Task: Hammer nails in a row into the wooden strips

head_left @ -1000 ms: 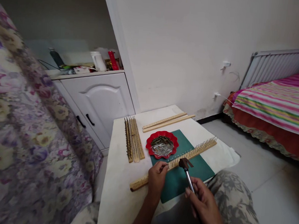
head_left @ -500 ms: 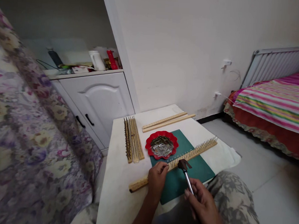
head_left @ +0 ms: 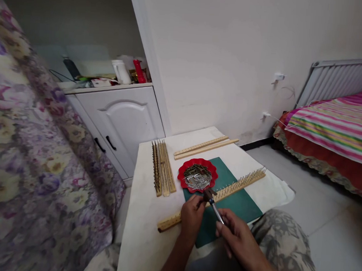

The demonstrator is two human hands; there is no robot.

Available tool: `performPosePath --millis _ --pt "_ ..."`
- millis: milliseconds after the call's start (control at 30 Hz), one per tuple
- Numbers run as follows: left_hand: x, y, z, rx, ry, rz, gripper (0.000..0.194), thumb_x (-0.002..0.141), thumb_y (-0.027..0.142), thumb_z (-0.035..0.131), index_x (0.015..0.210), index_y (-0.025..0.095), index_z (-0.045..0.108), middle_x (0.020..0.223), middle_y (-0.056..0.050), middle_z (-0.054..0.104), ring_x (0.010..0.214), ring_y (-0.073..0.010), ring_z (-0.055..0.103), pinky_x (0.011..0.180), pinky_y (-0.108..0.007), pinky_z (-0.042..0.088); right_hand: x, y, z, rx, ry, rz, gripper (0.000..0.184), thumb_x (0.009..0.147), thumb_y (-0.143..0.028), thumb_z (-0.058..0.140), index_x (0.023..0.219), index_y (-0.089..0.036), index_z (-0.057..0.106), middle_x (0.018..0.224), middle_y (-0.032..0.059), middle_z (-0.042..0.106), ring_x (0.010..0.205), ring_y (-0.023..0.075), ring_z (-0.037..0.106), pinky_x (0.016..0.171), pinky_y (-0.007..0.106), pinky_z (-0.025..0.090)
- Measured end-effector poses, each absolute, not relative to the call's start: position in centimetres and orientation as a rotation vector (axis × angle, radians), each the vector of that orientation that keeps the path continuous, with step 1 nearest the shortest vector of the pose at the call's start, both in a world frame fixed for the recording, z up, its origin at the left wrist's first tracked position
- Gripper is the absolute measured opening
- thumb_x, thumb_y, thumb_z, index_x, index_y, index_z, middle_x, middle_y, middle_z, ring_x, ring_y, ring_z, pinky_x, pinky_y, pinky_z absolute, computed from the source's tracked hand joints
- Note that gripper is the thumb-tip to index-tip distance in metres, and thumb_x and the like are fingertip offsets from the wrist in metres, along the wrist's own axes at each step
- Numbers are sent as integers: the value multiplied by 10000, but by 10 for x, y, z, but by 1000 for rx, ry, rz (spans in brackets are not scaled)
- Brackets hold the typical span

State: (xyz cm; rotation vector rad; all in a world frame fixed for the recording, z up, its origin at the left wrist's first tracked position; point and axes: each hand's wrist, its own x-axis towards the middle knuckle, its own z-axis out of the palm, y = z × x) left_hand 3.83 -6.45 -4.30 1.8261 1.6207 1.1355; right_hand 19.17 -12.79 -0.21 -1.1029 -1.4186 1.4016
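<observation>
My right hand (head_left: pixel 234 230) grips a claw hammer (head_left: pixel 216 211) by its metal shaft, with the dark head just beside my left fingertips. A long wooden strip (head_left: pixel 241 184) lies slantwise over a green mat (head_left: pixel 214 226), and rows of upright nails stand along its right part. My left hand (head_left: pixel 193 212) rests on this strip, thumb and fingers pinched together near the hammer head; what they hold is hidden. Just beyond the strip, a red scalloped bowl (head_left: pixel 181 174) contains loose nails (head_left: pixel 196 178).
Several wooden strips (head_left: pixel 163 169), some bristling with nails, lie on the table's left side. Two more strips (head_left: pixel 205 147) lie at its back. The white-covered table (head_left: pixel 140 231) stands by a wall and cabinet (head_left: pixel 126 119). A bed (head_left: pixel 333 129) is at right.
The hammer has moved left and away from me, its head now close to my left fingers. My left hand stays pinched at the strip. The whole view has shifted slightly.
</observation>
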Motion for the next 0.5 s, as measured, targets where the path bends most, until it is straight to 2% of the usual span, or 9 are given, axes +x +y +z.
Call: performPosePath --millis 133,300,433,500 --pt "38 -64 -44 1834 1624 1127 163 801 205 488 705 179 617 699 17 574 659 -118 544 611 -211 374 192 -127 -1 -1137 -1515 1320 165 891 -354 464 955 -210 512 675 -69 539 325 26 407 312 141 314" --pt "39 -65 -44 1817 1622 1137 159 796 207 496 695 177 615 691 18 573 654 -118 545 607 -209 369 192 -128 -2 -1139 -1508 1327 189 894 -355 454 1014 -219 507 676 -70 542 319 34 411 308 146 314" --pt "39 -65 -43 1811 1632 1138 150 779 169 490 701 173 618 694 18 580 666 -116 546 609 -205 360 191 -127 0 -1135 -1544 1315 167 878 -357 481 921 -203 528 665 -65 536 329 37 412 307 149 317" --pt "39 -65 -43 1815 1633 1140 142 770 161 496 703 170 620 688 20 579 663 -114 543 607 -202 354 190 -127 0 -1130 -1549 1324 179 885 -362 467 949 -203 520 672 -66 535 328 36 411 310 149 324"
